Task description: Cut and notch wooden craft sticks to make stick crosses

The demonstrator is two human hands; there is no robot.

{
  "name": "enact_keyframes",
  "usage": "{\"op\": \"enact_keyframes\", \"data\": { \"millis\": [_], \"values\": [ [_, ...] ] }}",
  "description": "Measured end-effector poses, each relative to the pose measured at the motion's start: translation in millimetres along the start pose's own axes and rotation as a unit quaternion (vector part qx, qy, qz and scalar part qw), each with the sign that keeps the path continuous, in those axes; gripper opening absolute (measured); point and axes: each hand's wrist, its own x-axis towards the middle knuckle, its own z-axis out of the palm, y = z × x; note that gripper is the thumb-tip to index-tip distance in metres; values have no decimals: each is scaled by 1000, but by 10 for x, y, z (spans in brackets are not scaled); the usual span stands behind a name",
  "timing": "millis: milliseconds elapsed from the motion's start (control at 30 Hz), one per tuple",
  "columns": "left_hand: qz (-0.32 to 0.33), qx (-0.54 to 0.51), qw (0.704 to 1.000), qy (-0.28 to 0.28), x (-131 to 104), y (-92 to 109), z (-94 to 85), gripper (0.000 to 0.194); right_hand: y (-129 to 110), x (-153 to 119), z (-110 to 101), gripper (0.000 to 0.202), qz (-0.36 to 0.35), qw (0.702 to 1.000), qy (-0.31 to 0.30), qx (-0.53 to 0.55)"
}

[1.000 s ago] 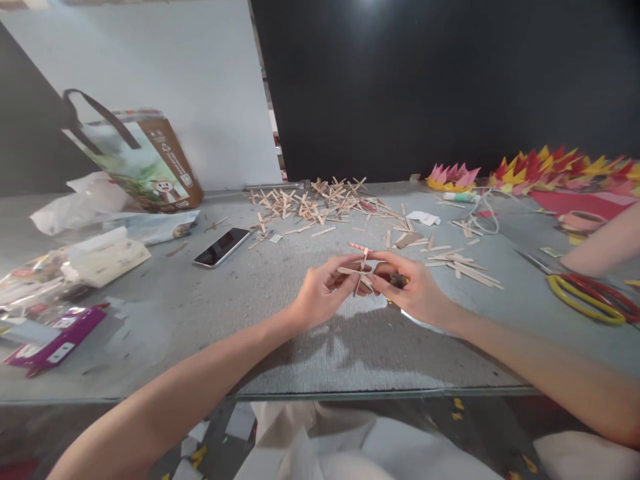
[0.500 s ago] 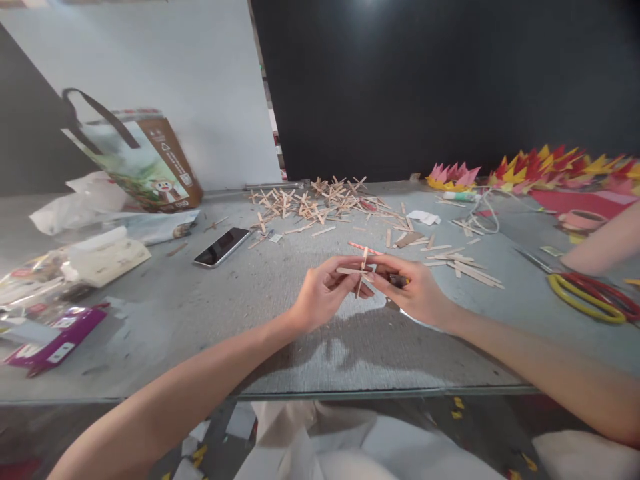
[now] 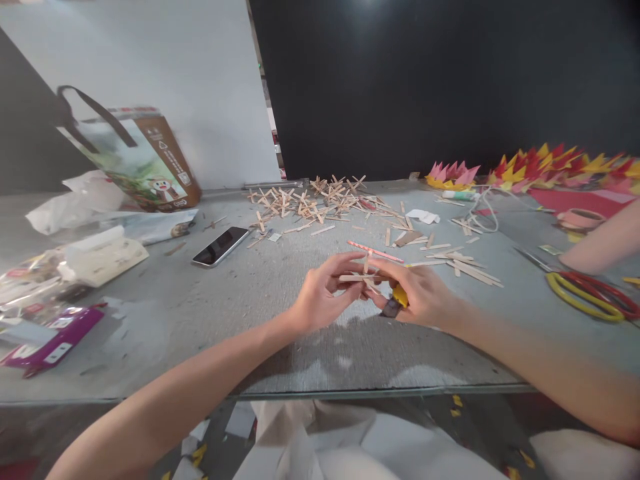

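Close over the middle of the table, my left hand (image 3: 325, 293) is closed on crossed wooden craft sticks (image 3: 352, 278). One stick lies level, and another crosses it nearly upright. My right hand (image 3: 425, 293) meets the left one from the other side, its fingertips at the far end of the sticks. In its curled palm sits a small yellow and dark grey object (image 3: 399, 297); most of it is hidden, so its kind does not show. A pink patterned straw-like stick (image 3: 375, 251) lies on the table just beyond the hands.
Crossed sticks (image 3: 310, 203) are heaped at the back, and loose sticks (image 3: 473, 270) lie to the right. A phone (image 3: 221, 247), a carrier bag (image 3: 145, 160) and packets (image 3: 55, 337) are on the left. Scissors (image 3: 583, 297) lie near another person's forearm (image 3: 605, 233) at right.
My right hand has turned, and the yellow and dark object now shows below its fingers. The crossed sticks have tilted slightly in my left hand. More of the pink patterned stick is visible.
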Motion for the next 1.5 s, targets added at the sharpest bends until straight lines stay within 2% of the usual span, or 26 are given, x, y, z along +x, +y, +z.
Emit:
{"op": "enact_keyframes", "data": {
  "millis": [133, 200, 400, 600, 900, 1067, 1133, 1300, 1400, 1500],
  "values": [
    [3, 2, 1000, 11, 1, -3, 6, 43, -38, 60, -103, 41, -78, 986, 29, -144],
    [0, -4, 1000, 18, 7, -10, 10, 43, -56, 85, -139, 28, -104, 978, 33, -180],
    [14, 22, 999, 25, 10, -39, 4, 40, -25, 71, -101, 24, -122, 982, 23, -140],
    [7, 38, 999, 12, 0, -16, 1, 52, 36, 3, -63, 30, -132, 984, 32, -115],
    [-29, 22, 999, -16, 25, -25, -41, 60, 77, -7, -57, 30, -104, 992, 12, -77],
    [-26, 46, 998, -17, 22, -26, -30, 51, 86, -16, -46, 28, -48, 996, 29, -74],
    [-26, 58, 998, -4, 28, -17, -19, 50, 76, -13, -35, 25, -23, 994, 57, -86],
    [-26, 37, 996, 76, 68, 12, -33, 56, 70, -19, 14, 19, -7, 991, 90, -97],
    [-24, 65, 996, 60, 95, 14, -78, 40, 78, -21, 26, 17, -3, 991, 96, -92],
    [17, 137, 990, 23, 115, 8, -151, 25, 89, -22, 24, 17, -5, 992, 106, -74]
  ]
}}
